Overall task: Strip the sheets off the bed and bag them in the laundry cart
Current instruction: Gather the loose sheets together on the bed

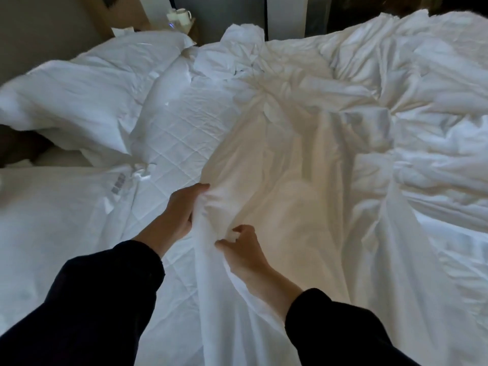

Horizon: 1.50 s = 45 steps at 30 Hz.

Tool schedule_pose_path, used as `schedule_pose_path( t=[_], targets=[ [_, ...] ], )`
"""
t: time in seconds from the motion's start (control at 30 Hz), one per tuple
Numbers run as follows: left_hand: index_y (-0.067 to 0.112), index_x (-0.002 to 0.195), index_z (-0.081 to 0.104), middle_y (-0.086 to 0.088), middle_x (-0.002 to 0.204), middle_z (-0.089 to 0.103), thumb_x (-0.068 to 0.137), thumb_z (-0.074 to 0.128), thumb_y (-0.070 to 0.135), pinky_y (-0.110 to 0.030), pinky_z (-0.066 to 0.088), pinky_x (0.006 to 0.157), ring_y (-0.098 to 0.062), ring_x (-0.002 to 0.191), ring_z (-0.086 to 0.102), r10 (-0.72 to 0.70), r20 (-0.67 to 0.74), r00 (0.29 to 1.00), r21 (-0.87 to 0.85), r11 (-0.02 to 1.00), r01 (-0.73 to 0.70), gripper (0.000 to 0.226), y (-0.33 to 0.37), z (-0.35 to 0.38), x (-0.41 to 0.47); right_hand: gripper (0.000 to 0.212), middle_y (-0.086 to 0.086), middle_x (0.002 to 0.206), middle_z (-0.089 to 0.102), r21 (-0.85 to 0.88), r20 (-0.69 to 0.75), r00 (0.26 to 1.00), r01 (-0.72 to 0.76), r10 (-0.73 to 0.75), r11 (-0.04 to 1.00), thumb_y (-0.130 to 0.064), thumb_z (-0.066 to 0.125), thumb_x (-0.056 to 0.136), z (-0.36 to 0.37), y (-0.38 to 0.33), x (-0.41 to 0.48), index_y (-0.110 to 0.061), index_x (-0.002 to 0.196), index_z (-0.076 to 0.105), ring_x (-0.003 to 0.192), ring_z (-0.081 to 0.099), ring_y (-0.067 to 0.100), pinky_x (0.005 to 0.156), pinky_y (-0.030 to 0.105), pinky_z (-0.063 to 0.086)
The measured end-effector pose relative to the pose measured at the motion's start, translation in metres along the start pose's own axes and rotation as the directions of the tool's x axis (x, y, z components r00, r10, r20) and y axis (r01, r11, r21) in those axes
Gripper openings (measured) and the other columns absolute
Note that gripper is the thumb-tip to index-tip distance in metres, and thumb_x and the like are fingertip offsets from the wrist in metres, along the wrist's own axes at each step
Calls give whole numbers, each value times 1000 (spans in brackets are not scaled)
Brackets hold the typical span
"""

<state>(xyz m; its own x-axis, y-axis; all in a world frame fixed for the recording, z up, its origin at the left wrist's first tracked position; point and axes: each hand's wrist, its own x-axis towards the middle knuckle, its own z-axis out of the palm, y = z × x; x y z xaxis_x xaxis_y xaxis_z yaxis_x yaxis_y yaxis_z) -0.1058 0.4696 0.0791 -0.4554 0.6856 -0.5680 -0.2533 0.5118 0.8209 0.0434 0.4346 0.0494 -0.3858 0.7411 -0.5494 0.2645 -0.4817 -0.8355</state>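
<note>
A loose white sheet (285, 165) runs in a long gathered fold from the far side of the bed down to me. My left hand (182, 207) grips the bunched fold on its left side, fingers curled into the cloth. My right hand (241, 249) pinches the same fold just below and to the right. Where the sheet is pulled back, the quilted mattress pad (179, 133) shows. A crumpled white duvet (412, 107) lies heaped on the right half of the bed. No laundry cart is in view.
White pillows (87, 88) lie at the left against the headboard wall. A bedside table with a white kettle (182, 15) stands behind them. A second white bed surface with a grey label (118, 183) lies at near left. Dark panels stand behind the bed.
</note>
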Motion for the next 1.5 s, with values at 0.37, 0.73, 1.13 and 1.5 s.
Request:
schedule_pose_path(
  t=[0.37,0.73,1.13,1.5],
  targets=[
    [9,106,69,-9,95,71,71,76,42,-38,48,87,-26,90,66,-141,40,989,82,987,137,49,-36,-80,-20,48,4,122,51,-421,287,905,414,-315,807,-8,46,72,89,-4,-16,-17,119,47,115,52,22,94,38,46],
    [1,68,56,-10,62,52,74,57,8,-27,39,54,-25,55,50,49,-377,925,242,969,47,10,-68,-118,-34,51,-6,130,55,-511,544,749,654,-380,558,2,48,82,115,30,-54,-23,125,59,114,51,15,96,22,38],
    [0,95,64,-15,82,67,69,53,5,-35,55,75,-29,74,67,-308,267,913,166,948,271,28,-170,-110,-114,31,9,118,55,-932,217,976,212,-14,294,-24,52,86,63,129,-95,-16,115,47,114,53,29,89,35,39],
    [-4,103,61,-14,77,63,77,55,-4,-26,52,50,-23,61,60,-140,-140,980,47,988,148,27,-220,-107,-164,16,-7,63,65,-437,95,984,178,-152,882,-12,60,71,55,155,-142,-28,70,65,61,59,6,63,26,47]
  ],
)
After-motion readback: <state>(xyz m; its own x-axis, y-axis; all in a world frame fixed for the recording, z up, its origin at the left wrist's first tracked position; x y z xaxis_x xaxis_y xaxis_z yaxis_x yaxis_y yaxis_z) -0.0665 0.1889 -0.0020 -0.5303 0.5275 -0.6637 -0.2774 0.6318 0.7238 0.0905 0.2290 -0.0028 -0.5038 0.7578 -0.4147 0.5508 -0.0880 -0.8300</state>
